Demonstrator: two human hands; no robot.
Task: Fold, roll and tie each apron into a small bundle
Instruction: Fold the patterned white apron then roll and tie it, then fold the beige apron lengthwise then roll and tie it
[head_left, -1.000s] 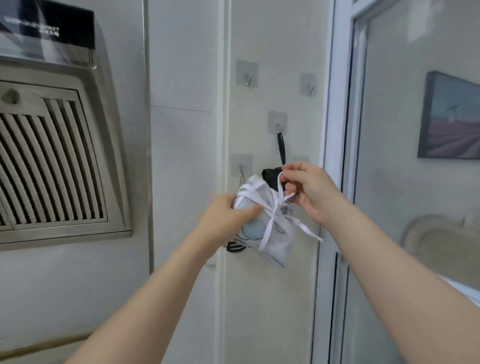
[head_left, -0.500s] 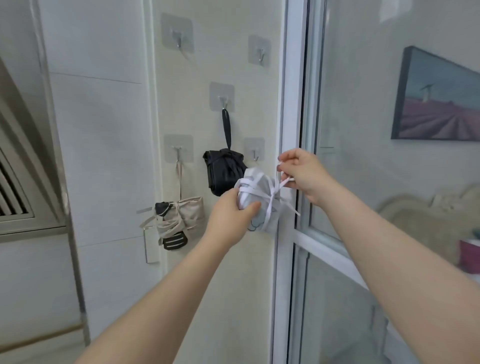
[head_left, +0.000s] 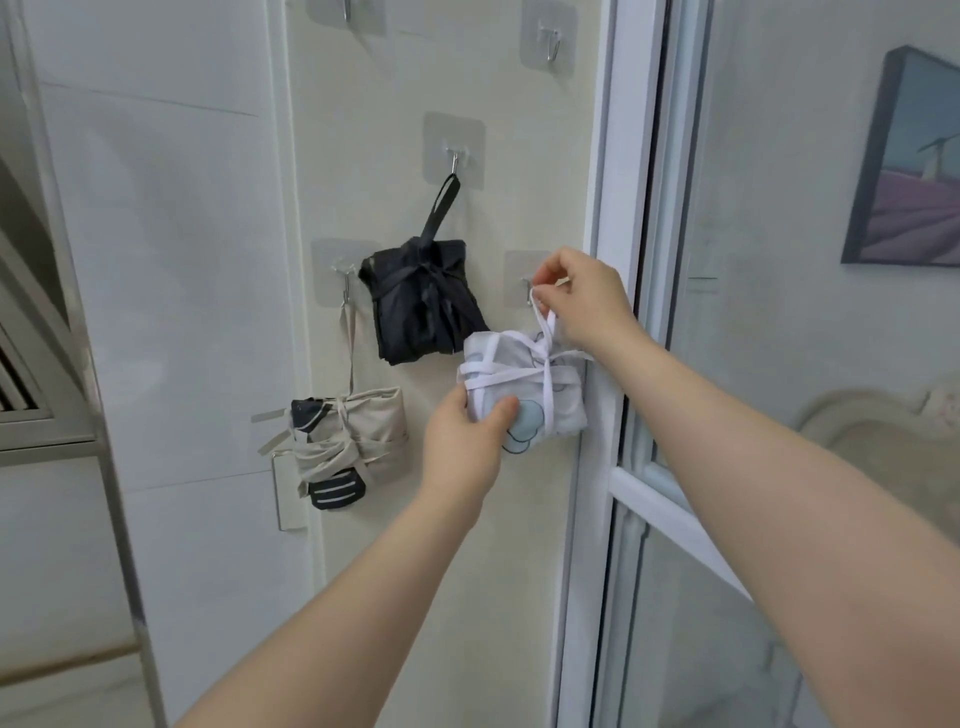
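A white apron bundle (head_left: 524, 389) with a blue cloud print, tied crosswise with white straps, is held up against the wall. My left hand (head_left: 465, 436) grips its lower left side. My right hand (head_left: 584, 301) pinches the bundle's white strap loop right at a small wall hook (head_left: 529, 291). A black apron bundle (head_left: 423, 301) hangs by its strap from a higher hook (head_left: 454, 156). A beige bundle (head_left: 348, 436) with a black striped patch hangs from the left hook (head_left: 345, 283).
A white door frame (head_left: 613, 208) with a glass panel runs just right of the hooks. Two bare hooks (head_left: 550, 41) sit higher on the wall. A metal range hood (head_left: 31, 405) is at the left edge. A framed picture (head_left: 904, 166) hangs beyond the glass.
My view has shifted closer to the hooks. Both hands have carried the white bundle up to the right-hand hook, and my right hand has lifted the strap loop to it.
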